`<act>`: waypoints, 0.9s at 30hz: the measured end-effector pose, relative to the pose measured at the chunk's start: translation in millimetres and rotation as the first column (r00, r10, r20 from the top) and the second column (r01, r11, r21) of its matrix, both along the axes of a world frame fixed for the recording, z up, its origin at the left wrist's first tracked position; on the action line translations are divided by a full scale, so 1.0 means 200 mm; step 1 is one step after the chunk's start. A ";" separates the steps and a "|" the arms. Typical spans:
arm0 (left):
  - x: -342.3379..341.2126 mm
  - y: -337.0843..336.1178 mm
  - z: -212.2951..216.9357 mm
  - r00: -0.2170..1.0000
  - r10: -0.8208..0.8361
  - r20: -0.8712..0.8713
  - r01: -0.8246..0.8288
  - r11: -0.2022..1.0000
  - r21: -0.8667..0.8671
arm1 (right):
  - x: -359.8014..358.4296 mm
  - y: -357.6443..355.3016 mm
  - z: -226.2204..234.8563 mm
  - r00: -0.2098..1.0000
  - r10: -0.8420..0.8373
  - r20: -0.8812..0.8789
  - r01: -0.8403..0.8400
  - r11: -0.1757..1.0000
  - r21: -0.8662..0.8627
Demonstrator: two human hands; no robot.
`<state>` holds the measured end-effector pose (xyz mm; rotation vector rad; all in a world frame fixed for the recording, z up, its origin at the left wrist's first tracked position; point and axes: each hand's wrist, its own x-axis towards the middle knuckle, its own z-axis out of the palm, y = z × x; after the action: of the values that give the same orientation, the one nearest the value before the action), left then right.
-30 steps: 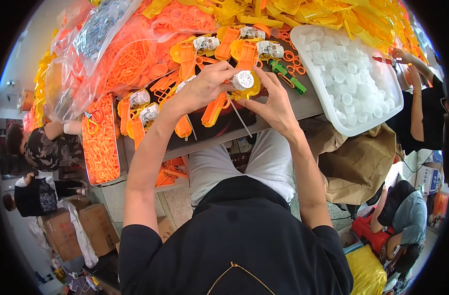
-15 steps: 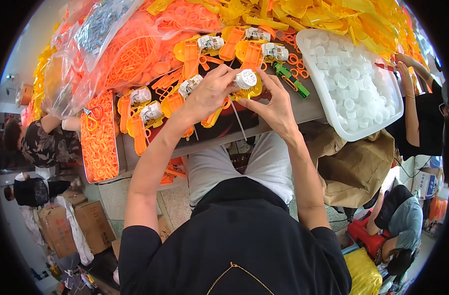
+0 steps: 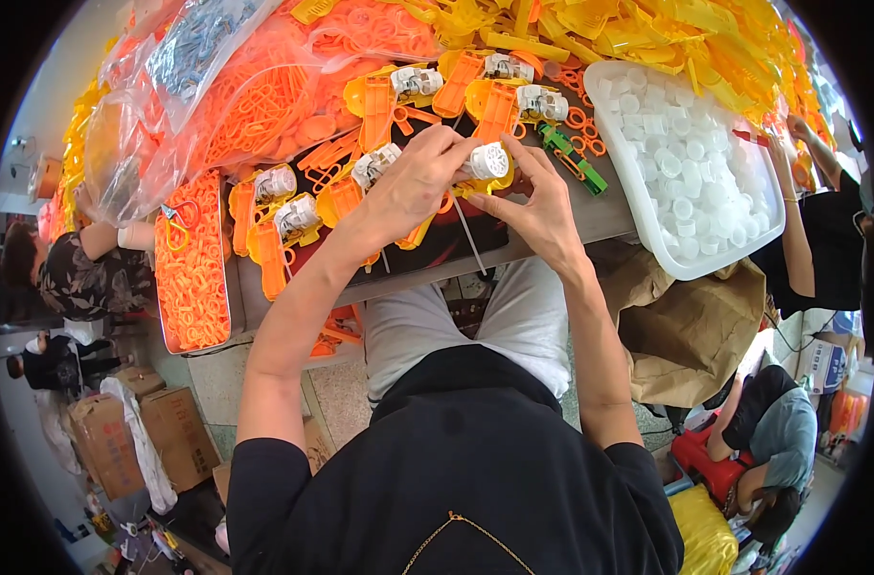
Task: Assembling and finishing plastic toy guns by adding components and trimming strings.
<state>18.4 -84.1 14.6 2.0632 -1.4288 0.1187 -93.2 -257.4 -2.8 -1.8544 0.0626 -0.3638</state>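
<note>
Both hands are at one half-built plastic toy, with a yellow body and a white round piece (image 3: 492,161) with a pierced pattern facing up. My left hand (image 3: 419,182) pinches its left side, fingers bent and pressed together. Around the right side curve the thumb and fingers of my right hand (image 3: 544,203), gripping the yellow shell. My fingers hide part of the toy. Beside and behind my hands lie several similar orange and yellow toy bodies with white mechanisms, such as one toy body (image 3: 374,113). A green and orange tool (image 3: 573,159) lies right of my right hand.
At right stands a white tub (image 3: 647,230) of translucent caps. An orange-filled tray (image 3: 228,307) holds scissors (image 3: 177,230) at left. Bags of orange parts (image 3: 264,105) and yellow pieces (image 3: 638,29) pile up behind. A brown paper bag (image 3: 691,345) stands below the tub; other people sit nearby.
The white round piece has shifted slightly right and tilted a little between my hands. Both hands keep their hold. The whole view has moved slightly.
</note>
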 end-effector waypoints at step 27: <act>-0.18 0.02 -0.18 0.902 0.423 -0.090 -0.432 0.871 -0.234 | -0.16 0.06 -0.18 0.984 -0.024 0.176 0.135 0.744 -0.654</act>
<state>-17.4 -79.4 -21.5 2.1199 -0.8594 0.4194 -125.2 -245.3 -39.3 -2.5341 -0.1138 -0.6557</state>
